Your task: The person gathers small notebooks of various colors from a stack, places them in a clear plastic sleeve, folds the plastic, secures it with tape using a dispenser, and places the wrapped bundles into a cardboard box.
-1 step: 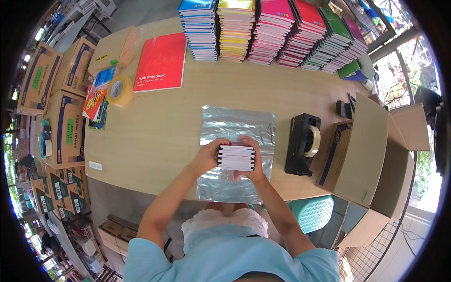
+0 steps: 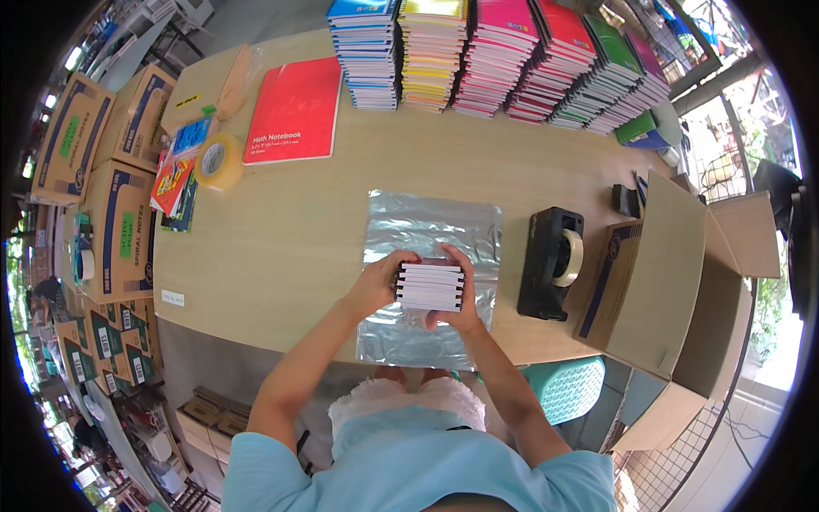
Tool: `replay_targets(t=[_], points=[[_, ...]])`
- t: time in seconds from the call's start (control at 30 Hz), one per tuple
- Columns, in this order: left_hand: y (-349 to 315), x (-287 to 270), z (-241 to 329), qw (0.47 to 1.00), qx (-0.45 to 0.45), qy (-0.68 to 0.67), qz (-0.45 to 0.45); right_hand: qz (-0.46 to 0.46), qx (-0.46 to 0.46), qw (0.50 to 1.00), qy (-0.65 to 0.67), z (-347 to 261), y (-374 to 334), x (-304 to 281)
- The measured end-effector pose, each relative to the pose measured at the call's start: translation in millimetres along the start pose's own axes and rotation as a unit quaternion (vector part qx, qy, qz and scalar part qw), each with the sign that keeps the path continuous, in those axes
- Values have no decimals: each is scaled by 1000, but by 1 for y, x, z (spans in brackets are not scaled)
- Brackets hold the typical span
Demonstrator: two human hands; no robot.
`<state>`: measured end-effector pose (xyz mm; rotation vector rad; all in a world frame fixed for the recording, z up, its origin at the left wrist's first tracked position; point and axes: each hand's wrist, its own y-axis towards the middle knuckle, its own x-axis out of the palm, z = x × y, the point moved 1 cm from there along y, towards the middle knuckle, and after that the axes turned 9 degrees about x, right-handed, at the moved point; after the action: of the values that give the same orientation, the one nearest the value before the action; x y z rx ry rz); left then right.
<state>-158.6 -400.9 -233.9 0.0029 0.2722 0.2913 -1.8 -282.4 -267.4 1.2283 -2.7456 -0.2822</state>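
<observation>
My left hand (image 2: 375,282) and right hand (image 2: 470,305) grip a small notebook stack (image 2: 429,288), fingers closed around opposite sides. Stack is over the silver sheet (image 2: 431,224), white page edges facing me.

There are two hands (image 2: 374,282), one short stack of white-edged pads (image 2: 429,288), one silvery sheet (image 2: 431,226), one black tape dispenser (image 2: 541,264), one wide roll of tape (image 2: 232,162), one large red notebook (image 2: 292,107), six tall notebook stacks (image 2: 426,72), one open carton (image 2: 653,277) and one worktop (image 2: 281,247).
</observation>
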Motion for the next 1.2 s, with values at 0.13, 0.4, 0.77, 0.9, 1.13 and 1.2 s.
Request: replay_targets(t=[0.13, 0.4, 0.77, 0.9, 1.13, 1.2], points=[[0, 1, 1, 999, 38, -15, 16, 41, 28, 996, 76, 15, -10, 13], [-39, -20, 20, 963, 31, 227, 141, -9, 220, 975, -20, -80, 30, -27], [-74, -62, -8, 924, 32, 381, 15, -328, 276, 803, -413, -66, 111, 26], [-78, -68, -9, 926, 26, 377, 13, -389, 327, 758, -409, -69, 125, 45], [-77, -69, -8, 924, 13, 382, -3, -421, 295, 733, -445, -63, 117, 53], [-77, -68, -9, 924, 18, 381, -4, -416, 242, 745, -463, -48, 113, 48]])
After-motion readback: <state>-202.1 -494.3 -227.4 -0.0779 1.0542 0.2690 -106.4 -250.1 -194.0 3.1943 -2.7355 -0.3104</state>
